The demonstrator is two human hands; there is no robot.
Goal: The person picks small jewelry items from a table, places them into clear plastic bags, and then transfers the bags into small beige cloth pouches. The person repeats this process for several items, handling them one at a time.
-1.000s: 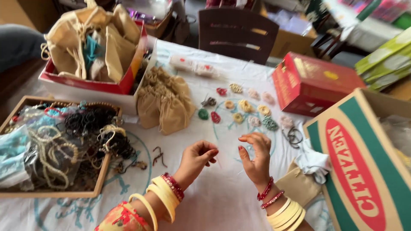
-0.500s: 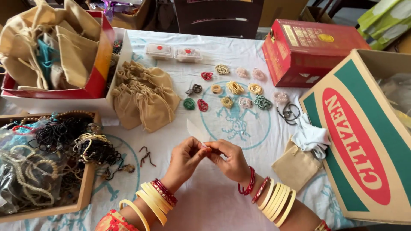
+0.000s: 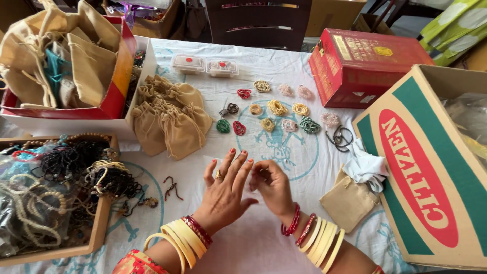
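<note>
A person's two hands are meeting low over the middle of a cloth-covered worktop [image 3: 264, 238]. The left hand [image 3: 225, 190] is hovering with fingers spread open, pointing away from the body. The right hand [image 3: 271, 185] is curling loosely beside it, fingertips nearly touching; whether it is pinching anything cannot be told. Small coiled bead bracelets [image 3: 276, 107] are lying in rows beyond them, near tan drawstring pouches [image 3: 170, 119].

left hand [image 3: 223, 195] fingers now spread, hands [image 3: 271, 187] — still together
</note>
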